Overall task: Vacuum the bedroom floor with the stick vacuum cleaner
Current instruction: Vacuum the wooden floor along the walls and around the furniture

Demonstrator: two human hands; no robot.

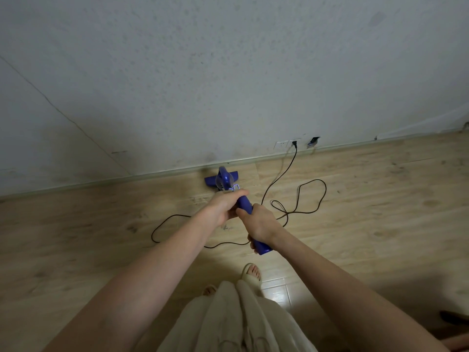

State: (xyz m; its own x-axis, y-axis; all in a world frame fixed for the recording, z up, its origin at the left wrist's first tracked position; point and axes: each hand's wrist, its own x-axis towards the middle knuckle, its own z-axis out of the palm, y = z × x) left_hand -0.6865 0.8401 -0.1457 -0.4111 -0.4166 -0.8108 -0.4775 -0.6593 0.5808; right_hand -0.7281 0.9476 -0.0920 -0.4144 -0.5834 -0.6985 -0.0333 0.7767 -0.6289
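A blue stick vacuum cleaner (224, 181) stands with its floor head on the wooden floor (380, 199), close to the skirting of the wall ahead. My left hand (224, 208) grips the upper part of its blue handle. Just behind it, my right hand (261, 224) grips the handle's rear end. The stick between the handle and the head is mostly hidden by my hands.
The black power cord (299, 199) runs in loops over the floor to a wall socket (294, 143) low on the white wall (228, 72). My feet in light sandals (251, 274) stand on the floor below the handle.
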